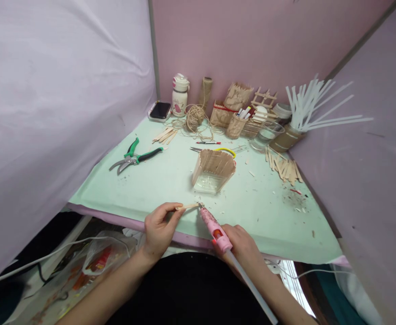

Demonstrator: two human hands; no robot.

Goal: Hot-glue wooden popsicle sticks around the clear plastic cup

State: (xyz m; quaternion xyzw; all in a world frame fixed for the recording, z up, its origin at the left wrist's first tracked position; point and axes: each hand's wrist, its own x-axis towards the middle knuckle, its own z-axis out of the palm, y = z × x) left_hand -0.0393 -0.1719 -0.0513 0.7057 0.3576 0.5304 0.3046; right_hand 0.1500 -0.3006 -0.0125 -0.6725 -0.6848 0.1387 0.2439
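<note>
My left hand [160, 228] pinches one end of a wooden craft stick [189, 206], held level above the table's front edge. In my right hand [240, 243] is a pink glue gun [213, 223], its nozzle at the stick's far end; I cannot tell whether they touch. A long translucent glue stick [250, 282] juts from the back of the gun. Just beyond stands a clear container [208, 182] partly lined with upright craft sticks. Yellow-handled scissors [225, 150] lie behind it, partly hidden by it.
Green-handled pruning shears [135, 158] lie at left. Loose craft sticks [284, 166] are piled at right, below a jar of white glue sticks [311, 106]. A twine ball [195, 116], a bottle [179, 97], a phone [160, 110] and stick-covered holders [235, 125] line the back.
</note>
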